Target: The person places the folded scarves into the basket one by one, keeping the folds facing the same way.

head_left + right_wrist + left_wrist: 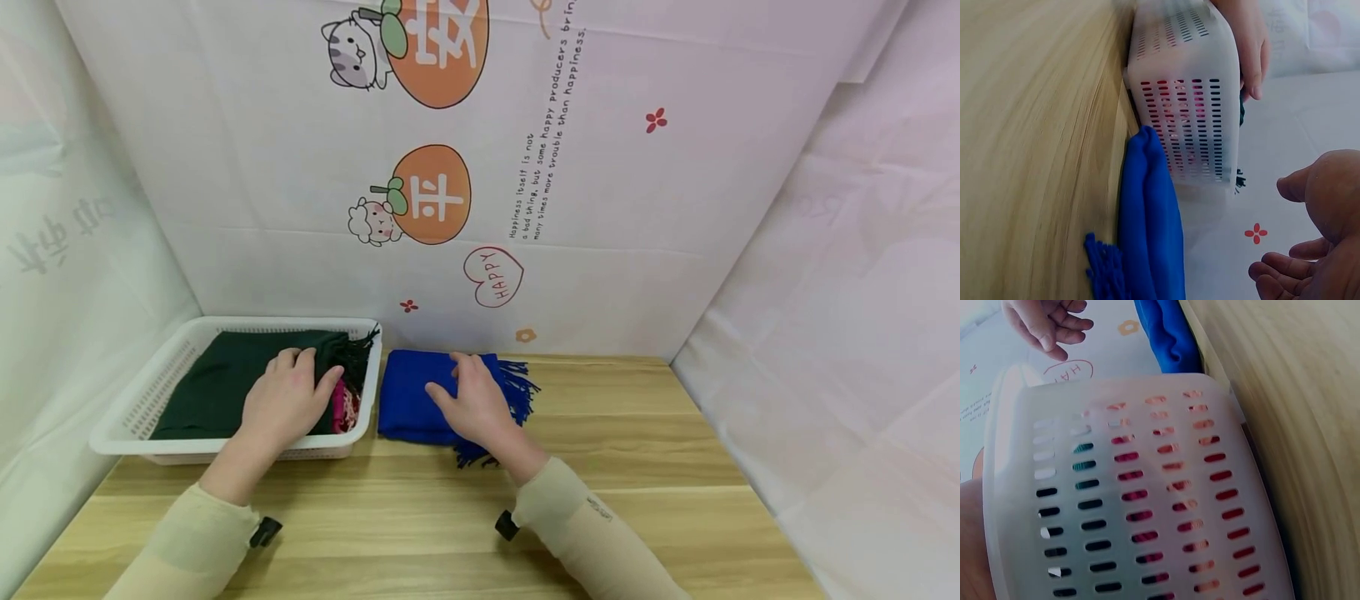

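Note:
A folded dark green scarf point(217, 383) with a fringe lies on top in a white plastic basket point(172, 447), with pink and red fabric point(345, 408) showing under its right side. My left hand point(288, 396) rests over the green scarf, fingers loosely bent and thumb spread. To the right of the basket lies a folded blue scarf point(416, 396) on the wooden table, its fringe pointing right. Above it hovers my right hand point(480, 404), apart from the cloth, with relaxed fingers and nothing held, as the right wrist view shows.
The wooden table point(622, 450) runs back to a white printed cloth point(585, 292). More white cloth hangs at the left point(75, 275) and right point(840, 333). Through the basket's slotted side point(1141, 481), red, pink and dark fabric shows in the left wrist view.

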Motion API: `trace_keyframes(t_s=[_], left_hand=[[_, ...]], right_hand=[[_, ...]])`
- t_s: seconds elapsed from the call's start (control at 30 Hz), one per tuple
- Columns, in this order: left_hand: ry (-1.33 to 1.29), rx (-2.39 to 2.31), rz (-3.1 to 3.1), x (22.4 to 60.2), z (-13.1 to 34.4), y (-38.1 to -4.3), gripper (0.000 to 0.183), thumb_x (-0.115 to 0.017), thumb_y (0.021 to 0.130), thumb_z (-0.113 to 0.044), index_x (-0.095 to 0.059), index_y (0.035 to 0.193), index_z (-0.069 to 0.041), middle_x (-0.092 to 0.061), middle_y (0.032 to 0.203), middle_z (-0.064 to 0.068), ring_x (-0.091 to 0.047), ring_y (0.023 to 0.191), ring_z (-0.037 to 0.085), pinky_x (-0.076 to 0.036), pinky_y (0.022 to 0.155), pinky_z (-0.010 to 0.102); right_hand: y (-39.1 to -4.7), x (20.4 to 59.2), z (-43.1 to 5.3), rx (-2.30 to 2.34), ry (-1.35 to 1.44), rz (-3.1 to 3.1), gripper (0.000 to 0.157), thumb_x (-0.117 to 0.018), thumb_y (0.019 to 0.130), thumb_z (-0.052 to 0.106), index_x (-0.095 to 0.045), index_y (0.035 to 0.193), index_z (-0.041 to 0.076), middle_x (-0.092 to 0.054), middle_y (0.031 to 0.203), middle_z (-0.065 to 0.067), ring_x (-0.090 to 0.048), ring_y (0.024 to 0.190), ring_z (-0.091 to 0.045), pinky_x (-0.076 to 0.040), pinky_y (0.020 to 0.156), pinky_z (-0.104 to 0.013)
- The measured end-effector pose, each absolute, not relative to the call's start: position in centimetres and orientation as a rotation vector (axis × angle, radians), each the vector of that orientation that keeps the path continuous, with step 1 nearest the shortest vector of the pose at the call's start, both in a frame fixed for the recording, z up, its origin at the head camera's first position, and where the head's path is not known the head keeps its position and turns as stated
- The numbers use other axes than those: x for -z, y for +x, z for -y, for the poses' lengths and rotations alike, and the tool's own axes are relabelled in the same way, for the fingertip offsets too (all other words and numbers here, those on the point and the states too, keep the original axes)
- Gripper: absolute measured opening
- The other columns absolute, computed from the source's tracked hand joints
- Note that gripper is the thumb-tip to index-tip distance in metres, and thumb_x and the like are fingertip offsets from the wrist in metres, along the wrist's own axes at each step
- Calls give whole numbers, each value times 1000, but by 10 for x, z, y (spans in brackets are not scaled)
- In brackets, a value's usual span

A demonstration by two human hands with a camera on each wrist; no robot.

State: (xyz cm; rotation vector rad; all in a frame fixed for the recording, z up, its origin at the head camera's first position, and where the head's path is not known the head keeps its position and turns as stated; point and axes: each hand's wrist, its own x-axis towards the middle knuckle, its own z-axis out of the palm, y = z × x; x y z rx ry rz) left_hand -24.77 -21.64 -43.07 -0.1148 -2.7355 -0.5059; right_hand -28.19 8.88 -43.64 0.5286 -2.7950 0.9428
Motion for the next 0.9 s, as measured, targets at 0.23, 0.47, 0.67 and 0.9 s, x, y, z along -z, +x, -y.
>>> trace_keyframes(t_s=[0.23,0.47,0.67,0.9], left_hand=[[-141,516,2699,430,208,-252,73,-53,118,-46,-50,154,17,-48,155,42,-50,142,59,-49,110,73],[-171,525,2683,427,197,-255,70,-55,117,-45,-52,154,15,-49,155,40,-50,142,58,-48,111,72],[-183,535,2687,425,186,-258,69,-55,117,-43,-51,155,14,-48,157,40,-49,144,57,-47,114,71],[-207,531,2700,423,175,-261,71,-54,118,-45,-50,156,15,-47,158,40,-47,147,56,-45,117,70]], right_hand=[[-286,438,-101,-916,444,2806,71,-70,111,45,-47,165,4,-62,132,-11,-60,101,-24,-55,84,-44],[-289,439,-116,-923,398,2804,71,-71,111,45,-47,164,3,-62,132,-12,-61,101,-24,-56,84,-45],[-294,444,-128,-917,383,2776,71,-72,110,43,-49,161,-1,-64,133,-16,-64,108,-29,-58,89,-51],[-297,447,-138,-925,346,2780,72,-71,111,42,-47,163,0,-62,136,-17,-64,114,-32,-57,94,-52]])
